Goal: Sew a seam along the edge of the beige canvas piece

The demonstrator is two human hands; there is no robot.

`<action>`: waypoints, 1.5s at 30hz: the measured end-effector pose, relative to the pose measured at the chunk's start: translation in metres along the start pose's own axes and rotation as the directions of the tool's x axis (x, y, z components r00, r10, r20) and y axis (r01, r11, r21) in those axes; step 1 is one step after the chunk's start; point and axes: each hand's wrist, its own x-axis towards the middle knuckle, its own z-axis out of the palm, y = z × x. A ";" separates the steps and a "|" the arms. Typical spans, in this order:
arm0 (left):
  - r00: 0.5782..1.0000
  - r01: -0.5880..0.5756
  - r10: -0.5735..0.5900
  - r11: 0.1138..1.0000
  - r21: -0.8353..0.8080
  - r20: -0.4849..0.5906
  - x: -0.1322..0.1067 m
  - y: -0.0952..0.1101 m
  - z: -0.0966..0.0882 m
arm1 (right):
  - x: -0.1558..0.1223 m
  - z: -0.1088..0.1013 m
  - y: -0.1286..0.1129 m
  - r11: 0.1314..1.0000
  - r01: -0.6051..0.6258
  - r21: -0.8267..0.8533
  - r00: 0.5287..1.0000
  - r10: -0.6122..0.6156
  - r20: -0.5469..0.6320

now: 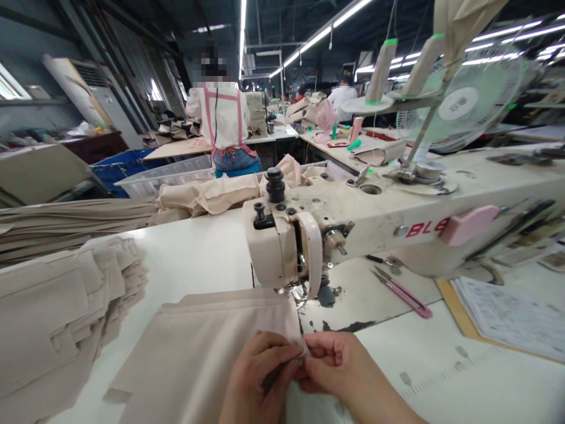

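A beige fabric piece (198, 347) lies flat on the white table, its far right corner under the needle area of the sewing machine (282, 247). My left hand (262, 371) pinches the fabric's right edge between thumb and fingers. Right beside it, my right hand (331, 359) closes on the same edge, the fingertips of both hands nearly touching. The bit of edge between them is folded and partly hidden by the fingers. The presser foot (298, 292) sits at the fabric's far edge, just ahead of my hands.
Stacked beige fabric pieces (57, 312) cover the left side. Pink-handled thread snips (404, 291) and a paper on a clipboard (512, 318) lie to the right. Thread cones (382, 73) and a fan (463, 100) stand behind the machine. A person (223, 118) sits ahead, back turned.
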 end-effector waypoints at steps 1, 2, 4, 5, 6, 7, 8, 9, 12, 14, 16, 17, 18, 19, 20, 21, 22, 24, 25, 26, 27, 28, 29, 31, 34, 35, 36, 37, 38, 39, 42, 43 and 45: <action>0.999 0.044 -0.044 0.999 -0.013 -0.004 0.001 0.003 0.000 | 0.002 -0.001 0.002 1.000 0.003 -0.009 1.000 -0.003 0.003; 0.996 0.086 -0.086 0.996 -0.021 -0.013 0.002 0.005 -0.001 | 0.003 -0.002 0.005 1.000 0.009 -0.022 1.000 -0.009 -0.002; 0.991 0.124 -0.123 0.992 0.006 -0.049 0.003 0.009 -0.002 | 0.005 -0.002 0.007 0.998 0.023 -0.055 0.999 -0.025 -0.024; 0.993 0.093 -0.089 0.994 0.059 -0.073 0.003 0.009 -0.002 | 0.005 -0.002 0.007 0.997 0.024 -0.068 0.999 -0.026 -0.034; 0.996 0.023 -0.011 0.990 0.136 -0.087 0.003 0.009 -0.003 | 0.004 -0.001 0.007 0.997 0.017 -0.076 0.999 -0.020 -0.042; 0.992 -0.072 0.093 0.972 0.222 -0.082 0.003 0.008 -0.003 | 0.003 0.000 0.005 0.997 0.001 -0.079 0.999 -0.005 -0.048; 0.977 -0.179 0.206 0.938 0.298 -0.060 0.002 0.007 -0.004 | 0.001 0.001 0.003 0.997 -0.021 -0.078 0.998 0.017 -0.053; 0.952 -0.277 0.305 0.894 0.351 -0.026 0.001 0.006 -0.004 | -0.001 0.003 0.001 0.996 -0.043 -0.076 0.997 0.038 -0.060; 0.902 -0.411 0.430 0.826 0.385 0.042 0.000 0.004 -0.006 | -0.007 0.007 -0.003 0.995 -0.076 -0.072 0.994 0.070 -0.081; 0.877 -0.456 0.477 0.791 0.407 0.055 0.000 0.005 -0.008 | -0.009 0.007 -0.003 0.995 -0.068 -0.070 0.994 0.062 -0.086; 0.848 -0.501 0.525 0.749 0.435 0.073 0.002 0.007 -0.009 | -0.009 0.006 0.000 0.996 -0.056 -0.073 0.995 0.049 -0.091; 0.834 -0.521 0.545 0.730 0.442 0.084 0.003 0.008 -0.010 | -0.008 0.006 0.001 0.996 -0.051 -0.076 0.995 0.044 -0.092; 0.826 -0.533 0.556 0.720 0.444 0.090 0.003 0.008 -0.010 | -0.008 0.005 0.003 0.996 -0.047 -0.079 0.995 0.040 -0.093; 0.820 -0.543 0.565 0.715 0.442 0.093 0.004 0.008 -0.010 | -0.007 0.004 0.005 0.996 -0.046 -0.080 0.995 0.039 -0.093; 0.817 -0.549 0.569 0.712 0.438 0.098 0.004 0.007 -0.010 | -0.007 0.003 0.007 0.996 -0.048 -0.079 0.995 0.040 -0.093; 0.819 -0.547 0.565 0.714 0.437 0.102 0.004 0.007 -0.010 | -0.007 0.003 0.009 0.996 -0.050 -0.076 0.995 0.042 -0.092; 0.821 -0.545 0.560 0.713 0.441 0.109 0.005 0.006 -0.009 | -0.006 0.002 0.010 0.996 -0.052 -0.072 0.995 0.045 -0.090; 0.826 -0.543 0.549 0.713 0.444 0.128 0.005 0.005 -0.009 | -0.005 0.002 0.013 0.996 -0.054 -0.067 0.995 0.048 -0.087; 0.824 -0.546 0.552 0.710 0.445 0.129 0.005 0.005 -0.009 | -0.005 0.001 0.014 0.996 -0.052 -0.069 0.995 0.046 -0.086; 0.818 -0.552 0.562 0.705 0.446 0.124 0.006 0.006 -0.008 | -0.004 0.001 0.015 0.996 -0.051 -0.073 0.995 0.045 -0.085; 0.809 -0.560 0.577 0.695 0.451 0.114 0.007 0.006 -0.008 | -0.004 0.001 0.015 0.996 -0.050 -0.079 0.995 0.043 -0.085; 0.800 -0.566 0.592 0.687 0.456 0.099 0.008 0.007 -0.008 | -0.003 0.001 0.016 0.995 -0.050 -0.084 0.995 0.043 -0.085; 0.793 -0.569 0.603 0.680 0.462 0.090 0.008 0.008 -0.007 | -0.003 0.000 0.016 0.995 -0.052 -0.089 0.995 0.044 -0.085; 0.790 -0.570 0.607 0.672 0.474 0.089 0.010 0.010 -0.006 | -0.003 0.000 0.015 0.994 -0.056 -0.091 0.996 0.049 -0.077; 0.793 -0.568 0.601 0.671 0.477 0.098 0.011 0.011 -0.004 | -0.008 0.001 0.008 0.995 -0.073 -0.067 0.995 0.068 -0.066; 0.795 -0.565 0.598 0.669 0.483 0.102 0.011 0.012 -0.004 | -0.010 0.001 0.004 0.995 -0.085 -0.042 0.995 0.082 -0.060; 0.799 -0.559 0.593 0.669 0.490 0.102 0.012 0.013 -0.004 | -0.012 0.002 0.000 0.995 -0.093 -0.019 0.995 0.092 -0.049; 0.801 -0.554 0.591 0.667 0.498 0.099 0.012 0.014 -0.004 | -0.014 0.002 -0.003 0.995 -0.098 0.002 0.995 0.098 -0.033; 0.807 -0.544 0.581 0.668 0.507 0.101 0.013 0.015 -0.005 | -0.016 0.003 -0.006 0.995 -0.097 0.019 0.995 0.097 -0.016; 0.813 -0.535 0.574 0.670 0.514 0.099 0.013 0.016 -0.005 | -0.017 0.003 -0.008 0.995 -0.091 0.029 0.996 0.091 0.000; 0.835 -0.510 0.542 0.691 0.512 0.099 0.010 0.016 -0.007 | -0.018 0.001 -0.004 0.997 -0.080 0.016 0.996 0.080 0.041; 0.840 -0.507 0.531 0.697 0.507 0.109 0.008 0.015 -0.007 | -0.018 -0.001 -0.001 0.998 -0.064 -0.024 0.998 0.064 0.023; 0.840 -0.516 0.527 0.703 0.489 0.128 0.003 0.012 -0.006 | -0.018 -0.007 0.005 0.965 0.111 -0.239 0.989 -0.132 -0.074</action>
